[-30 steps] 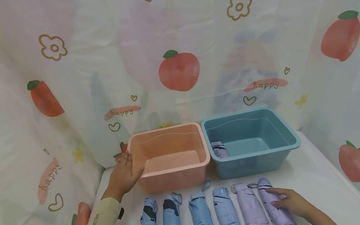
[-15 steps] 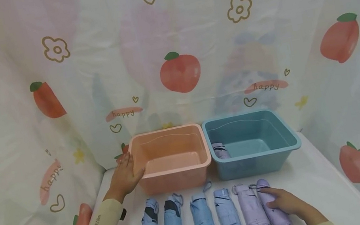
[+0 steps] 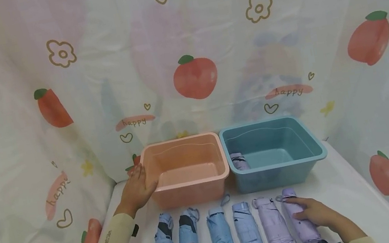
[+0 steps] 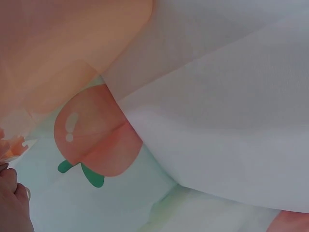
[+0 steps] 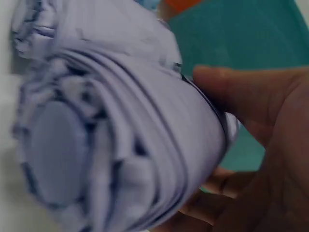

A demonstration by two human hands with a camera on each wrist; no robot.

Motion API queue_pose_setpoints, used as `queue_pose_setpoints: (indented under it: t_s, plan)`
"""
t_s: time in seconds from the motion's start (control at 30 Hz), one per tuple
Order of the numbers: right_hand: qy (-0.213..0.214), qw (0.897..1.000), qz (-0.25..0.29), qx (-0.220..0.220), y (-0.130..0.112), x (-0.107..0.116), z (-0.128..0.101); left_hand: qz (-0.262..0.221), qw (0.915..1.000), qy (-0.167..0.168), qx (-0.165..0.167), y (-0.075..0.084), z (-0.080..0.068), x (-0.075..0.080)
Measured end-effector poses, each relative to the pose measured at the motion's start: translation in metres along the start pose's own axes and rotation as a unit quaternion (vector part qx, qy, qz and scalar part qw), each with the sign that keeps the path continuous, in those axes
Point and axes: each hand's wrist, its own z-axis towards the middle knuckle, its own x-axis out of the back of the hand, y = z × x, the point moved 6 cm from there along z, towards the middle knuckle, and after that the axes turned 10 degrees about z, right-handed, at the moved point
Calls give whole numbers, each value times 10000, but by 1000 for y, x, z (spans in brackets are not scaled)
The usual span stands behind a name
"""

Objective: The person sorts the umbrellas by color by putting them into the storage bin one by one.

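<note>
Our right hand (image 3: 314, 213) gripped the lilac umbrella (image 3: 300, 218) at 5 o'clock, last on the right in the row of six. In the wrist view the fingers (image 5: 251, 92) and thumb curled round the roll (image 5: 111, 121). It lay on the table (image 3: 352, 193), just beside a second lilac one (image 3: 274, 224). Four blue umbrellas (image 3: 218, 236) ran off toward 7 o'clock.

Our left hand (image 3: 135, 189) rested flat against the pink bin (image 3: 186, 170) at 9 o'clock, fingers straight, holding nothing. The teal bin (image 3: 274, 153) sat touching it at 1 o'clock, one folded umbrella already inside (image 3: 238, 161).

Risks as we judged them:
- Loose fabric folds (no strap seen closed) could slip in the grip and let the roll unfurl.
- The wrist loop (image 3: 279, 199) could snag the neighbour and drag it out of line.
- The bins sat rim to rim, so a careless drop could land in the wrong one.
</note>
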Motion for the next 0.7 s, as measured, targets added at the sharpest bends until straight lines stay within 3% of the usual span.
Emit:
queue_pose_setpoints:
  t_s: [0.17, 0.43, 0.63, 0.7]
  plan:
    - [-519, 9980, 185, 322, -23, 19, -15, -25, 10000, 54, -12, 1, -3, 1]
    - [-885, 9930, 234, 744, -68, 58, -31, -93, 9999, 15, 42, 3, -6, -2]
    - [-1243, 9840, 518, 1165, -109, 95, -29, -57, 9999, 92, 12, 3, -3, 0]
    - [-1153, 9836, 429, 1316, -121, 107, -22, -48, 9999, 125, -11, 3, -2, 3]
